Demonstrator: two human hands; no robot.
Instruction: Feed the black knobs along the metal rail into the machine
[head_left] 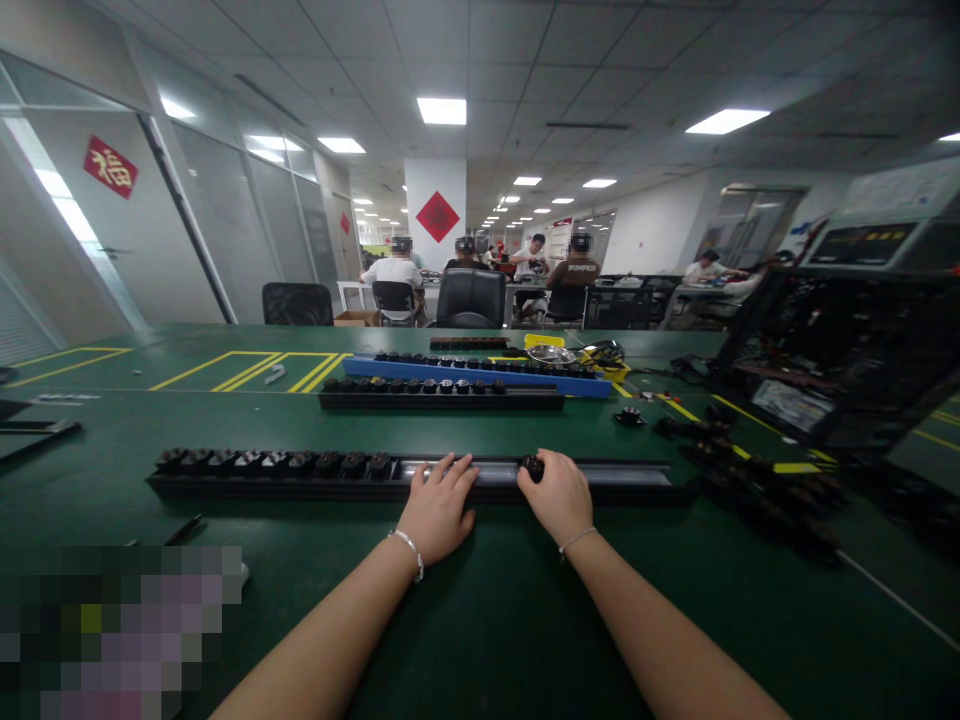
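A long black rail [622, 480] lies across the green table in front of me, its left half filled with several black socket modules [277, 462]. My left hand [437, 505] rests flat on the rail's middle, fingers stretched out over its open channel. My right hand [556, 492] is closed around one black module [532, 465] sitting in the channel just right of centre. Both wrists wear thin bracelets.
Two more rails lie farther back, one black [442, 398] and one blue [480, 372]. A heap of loose black modules [757, 485] spreads at the right. An open machine case [832, 350] stands at the far right. People sit at desks in the background.
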